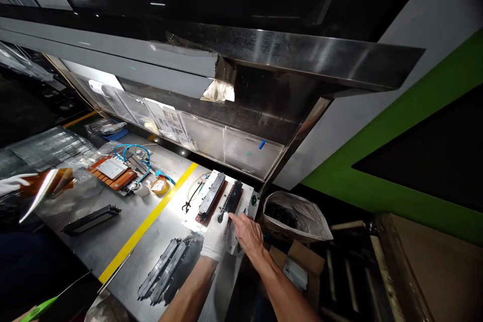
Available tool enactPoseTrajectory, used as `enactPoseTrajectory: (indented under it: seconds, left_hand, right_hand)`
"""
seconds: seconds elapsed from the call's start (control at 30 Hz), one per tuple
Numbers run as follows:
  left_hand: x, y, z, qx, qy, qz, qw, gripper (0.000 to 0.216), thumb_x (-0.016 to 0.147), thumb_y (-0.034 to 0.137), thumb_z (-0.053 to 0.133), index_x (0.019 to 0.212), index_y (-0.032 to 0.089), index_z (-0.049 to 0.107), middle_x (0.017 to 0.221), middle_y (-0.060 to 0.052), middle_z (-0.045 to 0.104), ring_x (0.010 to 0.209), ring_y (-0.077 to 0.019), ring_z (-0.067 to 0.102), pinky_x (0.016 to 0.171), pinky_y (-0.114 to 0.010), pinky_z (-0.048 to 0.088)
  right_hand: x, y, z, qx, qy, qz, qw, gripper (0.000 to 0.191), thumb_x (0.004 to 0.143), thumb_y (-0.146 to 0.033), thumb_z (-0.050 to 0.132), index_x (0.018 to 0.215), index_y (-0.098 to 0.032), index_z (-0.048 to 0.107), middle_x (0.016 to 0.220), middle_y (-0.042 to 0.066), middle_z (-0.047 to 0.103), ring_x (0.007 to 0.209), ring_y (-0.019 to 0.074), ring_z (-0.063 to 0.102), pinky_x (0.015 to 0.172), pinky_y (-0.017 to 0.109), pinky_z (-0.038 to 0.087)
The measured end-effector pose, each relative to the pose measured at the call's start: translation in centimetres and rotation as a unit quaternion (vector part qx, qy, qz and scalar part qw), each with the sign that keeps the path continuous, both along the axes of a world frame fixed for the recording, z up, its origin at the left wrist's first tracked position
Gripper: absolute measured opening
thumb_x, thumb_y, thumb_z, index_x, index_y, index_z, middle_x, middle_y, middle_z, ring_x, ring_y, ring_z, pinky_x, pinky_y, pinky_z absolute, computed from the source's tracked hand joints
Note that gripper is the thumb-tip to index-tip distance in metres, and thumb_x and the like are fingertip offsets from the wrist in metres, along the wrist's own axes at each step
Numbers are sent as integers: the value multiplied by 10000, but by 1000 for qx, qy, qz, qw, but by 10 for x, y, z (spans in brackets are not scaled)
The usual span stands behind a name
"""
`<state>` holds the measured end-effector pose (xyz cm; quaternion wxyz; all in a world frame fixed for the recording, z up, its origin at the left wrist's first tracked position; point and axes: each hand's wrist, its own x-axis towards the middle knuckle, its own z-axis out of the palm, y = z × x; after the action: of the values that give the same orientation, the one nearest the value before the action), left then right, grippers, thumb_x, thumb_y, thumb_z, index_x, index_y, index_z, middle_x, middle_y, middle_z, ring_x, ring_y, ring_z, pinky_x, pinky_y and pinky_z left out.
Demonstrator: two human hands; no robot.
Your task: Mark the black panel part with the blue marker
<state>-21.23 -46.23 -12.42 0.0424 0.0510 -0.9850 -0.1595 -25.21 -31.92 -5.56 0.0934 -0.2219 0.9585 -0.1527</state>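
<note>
Two forearms reach up from the lower edge: the gloved left hand [217, 241] lies flat, fingers together, against a white plate [196, 219], while the bare right hand [247, 234] points a finger onto a black strip [231, 200] there. Right of the plate, a clear bag [302, 216] holds dark pieces. Left of it lie stacked black strips [169, 271].

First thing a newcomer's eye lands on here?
The lit white fixture at the bench's right end, holding two black bars, with the gloved left hand and bare right hand on it. Next, the yellow stripe across the steel bench, and the green wall band at right.
</note>
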Motion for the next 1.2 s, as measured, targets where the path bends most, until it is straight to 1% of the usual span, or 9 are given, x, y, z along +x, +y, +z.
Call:
enactPoseTrajectory:
  seconds: [0.23,0.47,0.63,0.7,0.77,0.83,0.93,1.07,1.2]
  left_hand:
    - [-3,-1,-3,13,-12,11,1000,501,958,182,373,1412,76,555,1324,-274,552,1188,-311,624,968,-404,560]
    - [-13,0,7,27,-6,-8,1000,508,938,164,396,1416,70,538,1158,-210,587,1038,-249,649,966,-371,549]
    - [-6,0,14,26,-3,-4,1000,505,962,163,357,1437,93,512,1319,-218,543,1226,-273,601,1075,-409,503]
    - [16,0,15,43,18,4,999,467,992,234,341,1394,132,556,1452,-222,461,1333,-299,536,1119,-444,478]
    - [54,-2,6,83,54,34,994,420,1003,310,360,1322,191,605,1563,-184,366,1431,-308,440,1182,-489,424]
    - [107,-9,-18,129,77,109,983,399,992,339,410,1336,216,571,1568,-156,379,1450,-286,423,1213,-514,398]
    - [194,-22,-69,105,111,229,961,486,955,367,486,1381,135,507,1414,-195,543,1343,-301,541,1172,-512,456]
    - [276,-33,-113,80,24,272,959,523,956,344,444,1389,55,493,1371,-238,588,1299,-326,581,1123,-501,497]
    - [288,-34,-116,77,-120,262,954,597,922,293,467,1478,83,410,1481,-189,533,1383,-298,511,1173,-471,446]
  right_hand:
    - [1,-4,-4,-8,11,-11,1000,416,1036,-240,366,1319,-396,627,961,24,693,772,162,682,612,262,413]
    - [-13,-5,-6,-36,35,-41,998,444,1045,-226,342,1371,-402,587,961,23,688,771,164,693,638,257,463]
    - [2,26,-38,-227,79,-121,963,459,1056,-288,321,1482,-211,471,1229,114,677,1086,210,683,906,302,543]
    - [32,49,-69,-302,78,-153,938,450,1046,-362,346,1409,-167,528,1285,147,668,1165,235,661,959,330,547]
    - [75,72,-107,-312,31,-154,937,393,1023,-398,392,1275,-201,622,1209,131,707,1108,243,689,928,335,567]
    - [123,88,-144,-288,-47,-136,947,384,1001,-386,402,1232,-217,658,1147,123,719,1056,243,703,894,334,574]
    - [176,86,-184,-219,-207,-106,948,367,942,-333,452,1179,-233,713,1085,102,740,1020,244,711,906,323,559]
    - [179,35,-210,-161,-304,-114,932,399,868,-227,505,1195,-198,732,1142,121,745,1100,265,693,976,325,515]
    - [148,-16,-228,-172,-315,-132,924,422,851,-206,533,1232,-198,715,1217,103,732,1173,250,663,1027,306,473]
